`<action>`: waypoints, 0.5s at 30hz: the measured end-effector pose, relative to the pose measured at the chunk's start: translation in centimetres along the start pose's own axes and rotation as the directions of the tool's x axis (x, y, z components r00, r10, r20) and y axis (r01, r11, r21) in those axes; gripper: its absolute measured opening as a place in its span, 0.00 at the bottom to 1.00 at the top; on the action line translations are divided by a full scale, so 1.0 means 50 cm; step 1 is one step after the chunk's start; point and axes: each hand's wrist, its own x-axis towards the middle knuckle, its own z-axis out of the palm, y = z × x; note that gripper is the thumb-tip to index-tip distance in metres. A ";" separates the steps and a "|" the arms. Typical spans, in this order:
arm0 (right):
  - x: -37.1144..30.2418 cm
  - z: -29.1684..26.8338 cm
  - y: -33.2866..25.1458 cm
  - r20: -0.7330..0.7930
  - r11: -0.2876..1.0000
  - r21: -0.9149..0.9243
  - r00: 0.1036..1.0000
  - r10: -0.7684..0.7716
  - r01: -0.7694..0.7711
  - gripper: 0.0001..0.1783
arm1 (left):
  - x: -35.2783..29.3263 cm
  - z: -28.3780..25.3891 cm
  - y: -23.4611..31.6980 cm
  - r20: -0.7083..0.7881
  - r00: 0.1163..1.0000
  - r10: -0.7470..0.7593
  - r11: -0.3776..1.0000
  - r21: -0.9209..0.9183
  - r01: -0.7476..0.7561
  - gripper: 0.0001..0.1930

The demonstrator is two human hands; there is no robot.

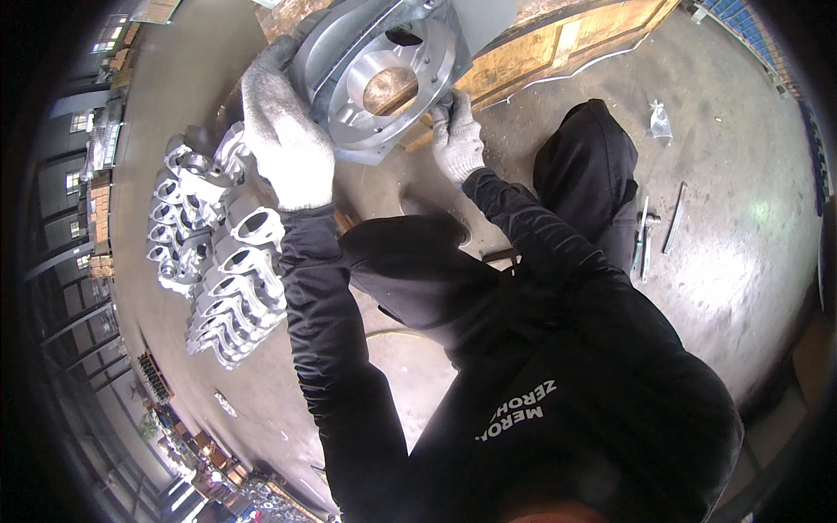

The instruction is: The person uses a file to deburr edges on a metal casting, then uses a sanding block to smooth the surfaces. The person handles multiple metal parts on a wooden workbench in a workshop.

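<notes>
A large silver-grey metal casting (pixel 344 122), with a round hollow and a hole through its middle, is tilted up at the top centre, at the wooden crate. My left hand (pixel 288 139), in a pale knitted glove, grips its left side; the fingertips are hidden behind the metal. At its lower right edge, my right hand (pixel 458 144), gloved alike, has bent fingers closed on the rim. Brown wood shows through the casting's central hole.
Several smaller silver castings (pixel 248 270) stand in rows on the floor at left. A wooden crate (pixel 558 44) fills the top. On the right floor lie a thin metal bar (pixel 675 218), hand tools (pixel 643 240) and a clear plastic bag (pixel 660 120).
</notes>
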 end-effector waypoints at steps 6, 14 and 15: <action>0.000 0.006 0.006 0.002 1.000 0.000 1.000 0.011 -0.011 0.23 | 0.007 -0.006 0.015 0.057 0.981 0.186 0.913 0.360 -0.194 0.21; 0.001 0.017 0.015 0.047 0.999 0.012 0.998 -0.051 0.051 0.25 | 0.009 -0.009 0.022 0.134 0.938 0.320 0.750 0.570 -0.337 0.22; 0.000 0.016 0.010 0.052 0.999 -0.020 0.998 -0.030 0.031 0.25 | 0.009 -0.006 0.021 0.104 0.953 0.285 0.811 0.503 -0.298 0.21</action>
